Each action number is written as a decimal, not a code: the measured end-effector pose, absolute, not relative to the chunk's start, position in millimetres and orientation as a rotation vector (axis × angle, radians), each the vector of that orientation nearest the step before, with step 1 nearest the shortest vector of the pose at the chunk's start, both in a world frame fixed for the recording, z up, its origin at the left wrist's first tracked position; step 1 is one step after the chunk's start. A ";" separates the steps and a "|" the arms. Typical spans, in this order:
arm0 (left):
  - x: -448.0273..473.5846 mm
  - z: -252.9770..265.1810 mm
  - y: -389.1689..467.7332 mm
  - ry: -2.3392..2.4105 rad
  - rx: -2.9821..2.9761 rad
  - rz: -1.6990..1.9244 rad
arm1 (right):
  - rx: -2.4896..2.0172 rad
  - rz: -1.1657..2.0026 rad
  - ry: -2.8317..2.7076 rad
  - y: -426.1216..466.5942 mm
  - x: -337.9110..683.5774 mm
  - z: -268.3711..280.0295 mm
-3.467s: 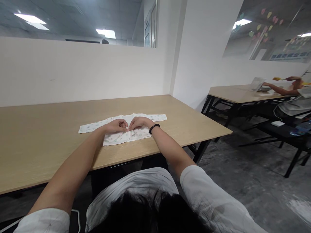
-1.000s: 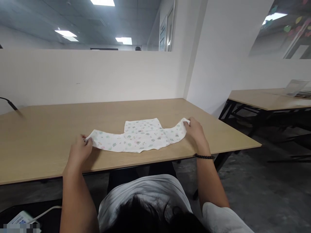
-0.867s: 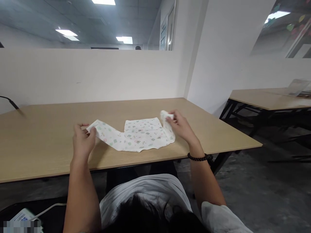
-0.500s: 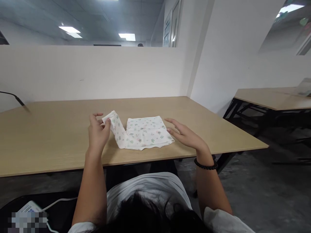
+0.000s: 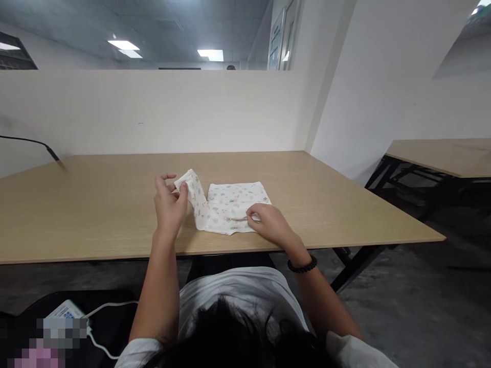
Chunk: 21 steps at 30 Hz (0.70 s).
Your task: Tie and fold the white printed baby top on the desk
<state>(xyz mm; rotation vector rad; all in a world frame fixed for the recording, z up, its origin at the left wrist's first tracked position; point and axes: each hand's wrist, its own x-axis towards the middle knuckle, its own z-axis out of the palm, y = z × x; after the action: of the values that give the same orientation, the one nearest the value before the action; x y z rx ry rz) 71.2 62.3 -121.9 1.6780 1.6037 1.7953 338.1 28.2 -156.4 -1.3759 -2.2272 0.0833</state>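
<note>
A small white cloth garment (image 5: 226,197), printed with little green and pink figures, lies partly folded on the table. Its left flap rises off the tabletop, the upper end pinched between the thumb and fingers of my left hand (image 5: 171,202). My right hand (image 5: 270,222) rests over the lower right part of the cloth, thumb and forefinger closed on the fabric, where a small fold stands up. That hand covers the garment's lower right corner. The exact kind of garment cannot be made out.
The wooden table (image 5: 115,204) reaches back to a white partition (image 5: 184,112). A thin black cable (image 5: 48,148) hangs over its left end. A second table (image 5: 441,153) stands at the right. Below left, a white box (image 5: 67,311) with a white cord lies on a black surface.
My right hand has moved left onto the cloth and closed on it; before, it was open at the right edge. My left hand keeps its pinch. The view has shifted slightly.
</note>
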 end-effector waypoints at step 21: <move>85.3 -144.5 29.2 1.280 2.391 0.665 | -1.128 0.231 -1.641 2.4 413.9 -171.6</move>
<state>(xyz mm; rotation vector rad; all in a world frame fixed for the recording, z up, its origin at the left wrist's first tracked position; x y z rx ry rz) 85.3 29.2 -144.5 2.3908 1.2798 0.6646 413.9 2.4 -171.6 -1.1275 -1.6413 0.2313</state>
